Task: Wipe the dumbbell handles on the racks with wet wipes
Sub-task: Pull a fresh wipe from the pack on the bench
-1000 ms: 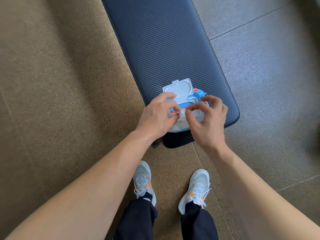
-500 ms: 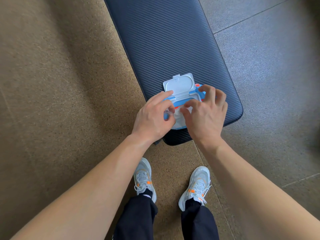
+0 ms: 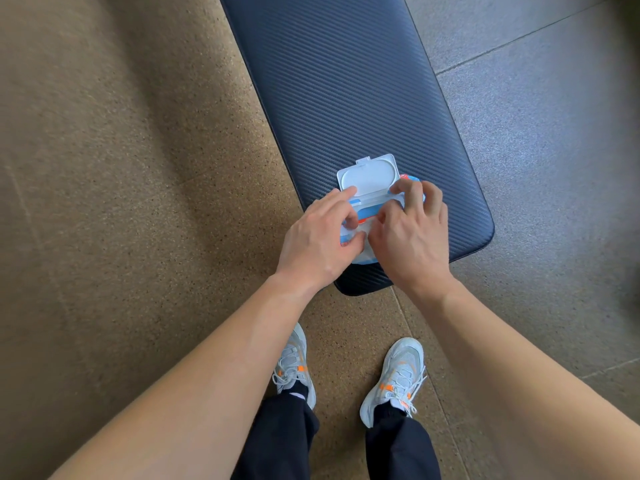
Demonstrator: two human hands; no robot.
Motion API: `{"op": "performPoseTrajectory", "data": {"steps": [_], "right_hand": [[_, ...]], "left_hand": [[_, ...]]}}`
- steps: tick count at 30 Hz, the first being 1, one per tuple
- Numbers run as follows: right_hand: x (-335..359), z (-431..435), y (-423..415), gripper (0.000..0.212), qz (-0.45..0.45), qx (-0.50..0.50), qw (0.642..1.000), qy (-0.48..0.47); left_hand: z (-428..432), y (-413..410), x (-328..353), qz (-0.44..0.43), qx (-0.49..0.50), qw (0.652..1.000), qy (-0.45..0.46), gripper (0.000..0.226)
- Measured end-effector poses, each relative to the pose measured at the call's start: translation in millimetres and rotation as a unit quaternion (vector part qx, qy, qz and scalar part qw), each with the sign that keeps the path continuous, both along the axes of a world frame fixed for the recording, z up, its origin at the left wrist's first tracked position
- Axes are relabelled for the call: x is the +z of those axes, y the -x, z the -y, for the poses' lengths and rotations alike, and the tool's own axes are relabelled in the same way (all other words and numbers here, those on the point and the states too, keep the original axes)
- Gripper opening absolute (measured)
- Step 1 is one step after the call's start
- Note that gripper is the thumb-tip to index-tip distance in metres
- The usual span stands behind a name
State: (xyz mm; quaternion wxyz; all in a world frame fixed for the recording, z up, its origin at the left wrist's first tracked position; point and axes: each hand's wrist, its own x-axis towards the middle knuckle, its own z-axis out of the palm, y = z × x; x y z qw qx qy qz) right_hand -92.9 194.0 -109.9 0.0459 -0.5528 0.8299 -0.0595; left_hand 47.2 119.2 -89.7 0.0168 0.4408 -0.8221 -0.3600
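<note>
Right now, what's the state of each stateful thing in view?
wipes pack: flat on the bench, near end, under both hands.
lid: flipped open.
left hand: grips the wipes pack.
right hand: fingers curled at the opening; wipe grip unclear.

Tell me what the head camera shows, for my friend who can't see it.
Two bare hands work at an open wet wipes pack on the near end of a dark padded bench. The left hand holds the pack while the right hand picks at its opening with curled fingers, its white lid flipped back. Grey shoes stand on brown floor.
</note>
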Motion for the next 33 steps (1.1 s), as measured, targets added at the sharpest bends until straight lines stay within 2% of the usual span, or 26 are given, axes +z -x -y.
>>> {"op": "performPoseTrajectory", "data": {"steps": [5, 14, 18, 21, 30, 33], "right_hand": [[2.2, -4.3, 6.1, 0.03, 0.042, 0.039, 0.998, 0.03], [1.5, -5.9, 17.9, 0.02, 0.042, 0.093, 0.993, 0.067], [5.6, -8.7, 22.7, 0.016, 0.071, 0.106, 0.989, 0.081], [6.6, -7.4, 23.6, 0.004, 0.072, 0.11, 0.988, 0.085], [9.9, -5.3, 23.5, 0.011, 0.088, 0.095, 0.99, 0.055], [11.1, -4.2, 23.9, 0.004, 0.075, 0.1, 0.991, 0.056]], "left_hand": [[-1.6, 3.1, -3.3, -0.017, 0.015, 1.0, 0.011, 0.024], [-2.1, 4.9, -2.9, -0.02, 0.036, 0.999, 0.008, 0.026], [-3.1, 6.5, -1.8, -0.018, 0.042, 0.999, 0.008, 0.026], [-3.8, 8.3, -1.5, -0.017, 0.056, 0.998, -0.003, 0.023], [-6.4, 10.9, -1.3, -0.019, 0.074, 0.997, -0.01, 0.02], [-6.7, 11.7, -0.3, -0.016, 0.079, 0.997, -0.008, 0.02]]}}
